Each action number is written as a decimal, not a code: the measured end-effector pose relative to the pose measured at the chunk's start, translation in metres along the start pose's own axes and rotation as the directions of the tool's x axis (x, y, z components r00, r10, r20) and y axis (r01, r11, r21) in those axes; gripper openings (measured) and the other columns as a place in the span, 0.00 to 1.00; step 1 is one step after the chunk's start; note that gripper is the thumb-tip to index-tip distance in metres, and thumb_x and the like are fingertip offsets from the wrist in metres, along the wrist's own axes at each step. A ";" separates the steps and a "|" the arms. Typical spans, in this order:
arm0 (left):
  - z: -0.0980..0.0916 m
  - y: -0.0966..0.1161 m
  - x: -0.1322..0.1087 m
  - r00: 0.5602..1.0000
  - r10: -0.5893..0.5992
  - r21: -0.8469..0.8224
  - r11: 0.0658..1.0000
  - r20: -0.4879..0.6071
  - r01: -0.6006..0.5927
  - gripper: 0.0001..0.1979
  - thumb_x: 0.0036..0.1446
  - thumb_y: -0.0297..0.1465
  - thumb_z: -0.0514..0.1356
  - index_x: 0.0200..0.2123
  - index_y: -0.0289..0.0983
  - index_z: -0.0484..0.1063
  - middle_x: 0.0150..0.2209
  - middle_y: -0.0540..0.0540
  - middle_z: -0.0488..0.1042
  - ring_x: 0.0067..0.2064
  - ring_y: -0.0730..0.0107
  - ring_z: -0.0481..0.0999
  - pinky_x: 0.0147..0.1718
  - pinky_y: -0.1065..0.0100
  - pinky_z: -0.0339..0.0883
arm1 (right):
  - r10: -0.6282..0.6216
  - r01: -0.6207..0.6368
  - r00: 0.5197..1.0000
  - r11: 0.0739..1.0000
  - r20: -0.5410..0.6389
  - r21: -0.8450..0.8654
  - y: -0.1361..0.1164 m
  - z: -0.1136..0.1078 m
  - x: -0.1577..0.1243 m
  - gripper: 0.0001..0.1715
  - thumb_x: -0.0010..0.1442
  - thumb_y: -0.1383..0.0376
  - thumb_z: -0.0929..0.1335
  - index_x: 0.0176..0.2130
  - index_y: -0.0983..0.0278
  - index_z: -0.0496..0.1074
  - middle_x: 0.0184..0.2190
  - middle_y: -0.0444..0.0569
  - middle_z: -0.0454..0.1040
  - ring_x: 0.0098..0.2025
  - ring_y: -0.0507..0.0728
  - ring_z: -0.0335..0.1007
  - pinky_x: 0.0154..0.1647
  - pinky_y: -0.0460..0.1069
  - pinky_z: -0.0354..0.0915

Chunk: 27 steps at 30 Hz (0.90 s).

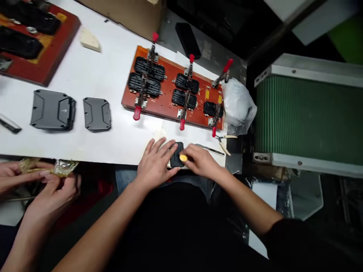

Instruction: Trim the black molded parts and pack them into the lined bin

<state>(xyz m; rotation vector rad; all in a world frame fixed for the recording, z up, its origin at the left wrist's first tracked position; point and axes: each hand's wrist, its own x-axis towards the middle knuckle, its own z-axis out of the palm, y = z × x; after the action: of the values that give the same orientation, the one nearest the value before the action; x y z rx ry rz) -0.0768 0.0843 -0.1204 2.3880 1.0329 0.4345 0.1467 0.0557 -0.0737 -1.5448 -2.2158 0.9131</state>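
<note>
A small black plastic part (176,155) at the white worktop's (113,79) near edge was pinned flat under the left hand (154,163) and worked with a yellow-tipped tool (183,158) clamped in the right hand (202,161), so a slip could have gouged it.

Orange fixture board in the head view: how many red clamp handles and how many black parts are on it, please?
Red clamp handles: 6
Black parts on the orange board: 5
Total: 11

Matt black plastic part (176,155), glossy red-brown jig board (170,102), smooth white tabletop (107,79), crinkled translucent plastic bag (238,104)
</note>
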 end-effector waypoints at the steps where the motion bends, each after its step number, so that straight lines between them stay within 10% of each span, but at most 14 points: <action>1: 0.000 0.000 0.000 1.000 -0.009 0.008 1.000 -0.003 0.009 0.38 0.63 0.46 0.64 0.71 0.39 0.62 0.72 0.43 0.63 0.74 0.43 0.56 0.74 0.39 0.42 | 0.005 -0.004 1.000 1.000 -0.029 0.002 0.001 0.001 0.004 0.14 0.65 0.71 0.67 0.50 0.60 0.71 0.42 0.49 0.71 0.43 0.58 0.69 0.44 0.51 0.66; 5: 0.000 -0.001 0.000 1.000 -0.002 0.007 1.000 0.000 0.002 0.39 0.63 0.46 0.64 0.72 0.39 0.59 0.73 0.42 0.62 0.74 0.42 0.55 0.74 0.38 0.41 | 0.112 -0.102 0.977 0.993 -0.182 0.063 0.000 0.009 -0.005 0.14 0.66 0.71 0.66 0.51 0.60 0.71 0.45 0.50 0.70 0.44 0.57 0.70 0.45 0.51 0.67; 8: -0.005 0.001 -0.001 1.000 0.026 0.016 1.000 0.000 -0.026 0.39 0.63 0.44 0.64 0.73 0.40 0.58 0.73 0.41 0.61 0.74 0.40 0.55 0.73 0.36 0.42 | 0.152 -0.144 0.985 0.985 -0.081 0.098 -0.004 -0.001 -0.021 0.14 0.64 0.69 0.70 0.50 0.58 0.72 0.43 0.47 0.74 0.39 0.55 0.71 0.40 0.49 0.67; 15: -0.003 0.010 0.005 0.998 0.057 0.191 0.980 0.004 -0.057 0.37 0.66 0.44 0.59 0.74 0.40 0.57 0.73 0.39 0.60 0.73 0.38 0.58 0.71 0.33 0.51 | 0.352 -0.454 0.831 0.876 -0.430 -0.161 0.021 -0.106 0.076 0.26 0.70 0.57 0.67 0.62 0.66 0.63 0.50 0.57 0.79 0.47 0.62 0.77 0.47 0.54 0.69; 20: -0.100 -0.032 -0.046 0.976 0.214 0.283 0.934 0.041 -0.217 0.51 0.50 0.49 0.68 0.75 0.53 0.52 0.73 0.44 0.60 0.75 0.28 0.51 0.65 0.26 0.57 | 0.386 -0.497 0.810 0.852 -0.441 -0.166 0.028 -0.123 0.136 0.14 0.65 0.68 0.68 0.47 0.74 0.76 0.48 0.71 0.79 0.54 0.73 0.74 0.57 0.62 0.65; 23: -0.157 -0.050 -0.075 0.945 0.318 0.286 0.915 -0.079 -0.284 0.63 0.46 0.47 0.69 0.75 0.64 0.31 0.73 0.46 0.61 0.75 0.29 0.51 0.60 0.18 0.56 | 0.355 -0.457 0.798 0.884 -0.488 -0.104 0.022 -0.116 0.130 0.16 0.63 0.67 0.71 0.49 0.73 0.77 0.55 0.72 0.74 0.61 0.73 0.66 0.64 0.65 0.59; 27: -0.100 -0.030 -0.043 0.964 0.263 0.295 0.924 -0.025 -0.244 0.59 0.49 0.46 0.70 0.77 0.55 0.38 0.73 0.39 0.60 0.73 0.30 0.55 0.60 0.25 0.62 | 0.271 -0.321 0.796 0.947 -0.542 0.002 0.000 -0.102 0.071 0.20 0.68 0.61 0.69 0.55 0.70 0.74 0.58 0.66 0.72 0.61 0.68 0.66 0.63 0.62 0.60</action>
<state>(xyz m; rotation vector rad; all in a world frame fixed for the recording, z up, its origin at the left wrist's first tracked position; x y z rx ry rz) -0.1695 0.1019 -0.0582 2.8053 0.8648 0.4818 0.1766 0.1550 -0.0052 -1.9390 -1.6592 0.3721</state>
